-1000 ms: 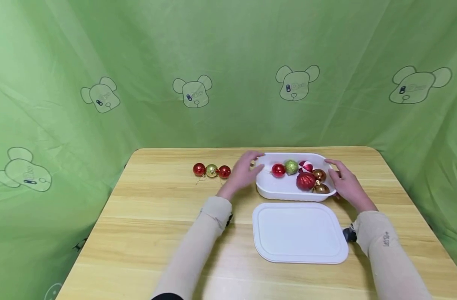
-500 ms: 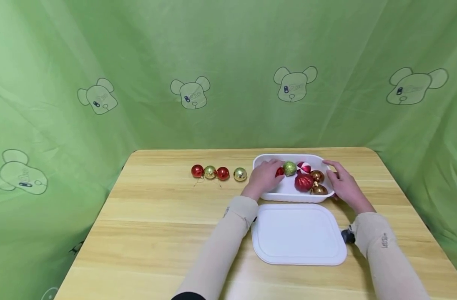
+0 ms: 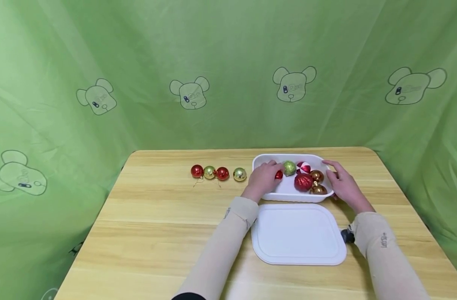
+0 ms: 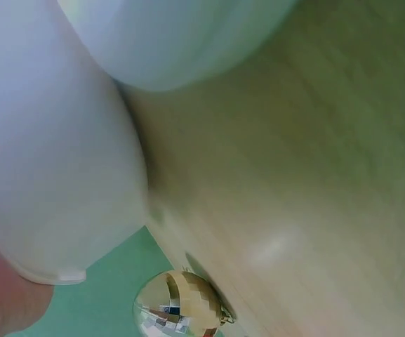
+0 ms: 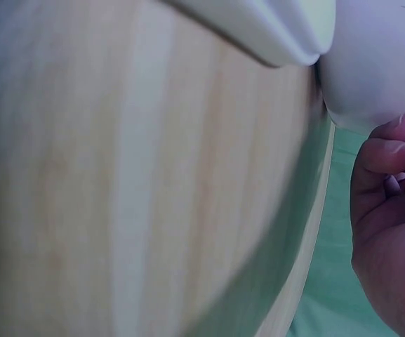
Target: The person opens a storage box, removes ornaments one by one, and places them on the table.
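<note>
In the head view my left hand [image 3: 264, 179] reaches over the left end of a white plastic box [image 3: 292, 197], its fingers round a shiny red Christmas ball [image 3: 279, 175] that they partly cover. At the box's right end my right hand [image 3: 346, 187] grips the rim, thumb and fingers on the wall; the right wrist view shows its curled fingers [image 5: 388, 154] against the white side. Also inside the box are a green glitter ball [image 3: 289, 168], a red-and-white ball [image 3: 303, 167], a ridged red ornament [image 3: 303, 182] and brown-gold balls [image 3: 318, 190].
A white lid [image 3: 299, 235] lies on the wooden table [image 3: 157, 241] just in front of the box. Left of the box, a gold ball [image 3: 239, 174] stands apart from a row with red balls [image 3: 222, 173] and a yellow-green one [image 3: 209, 172]. Green cloth [image 3: 232, 116] hangs behind.
My left hand has moved right, from outside the box's left end to the red ball inside, leaving the gold ball in view on the table. The right hand has stayed at the rim.
</note>
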